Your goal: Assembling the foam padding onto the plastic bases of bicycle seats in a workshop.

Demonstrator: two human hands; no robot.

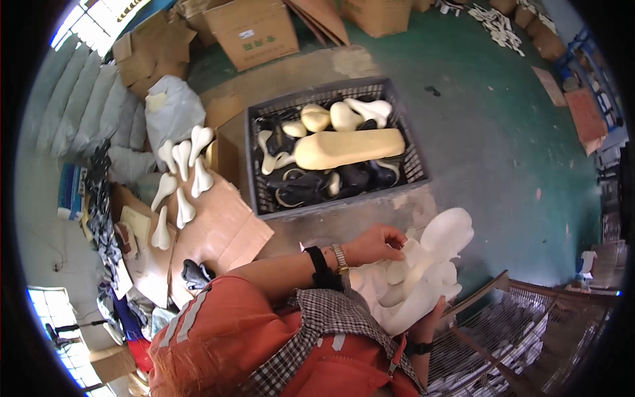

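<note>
A loose bundle of white, saddle-shaped pieces (417,281), like bicycle saddle shells, is held in front of my body. My right hand (433,314) grips the bundle from its lower right side, its fingers partly hidden beneath. At the upper left edge of the pieces, my left hand (378,243) is closed with curled fingers; whatever they pinch is hidden. One broad rounded shell (450,231) sticks out at the top of the bundle. Beyond my hands stands a dark plastic crate (331,205) containing cream saddle pads, a long cream foam block (350,148) and black pieces.
Several white saddle shells (185,210) lie on a cardboard sheet (221,225) at the left. Grey sacks (175,109) lean behind them. Cardboard boxes (251,33) stand at the back. A wire rack (503,337) is close on my right, over green floor (522,192).
</note>
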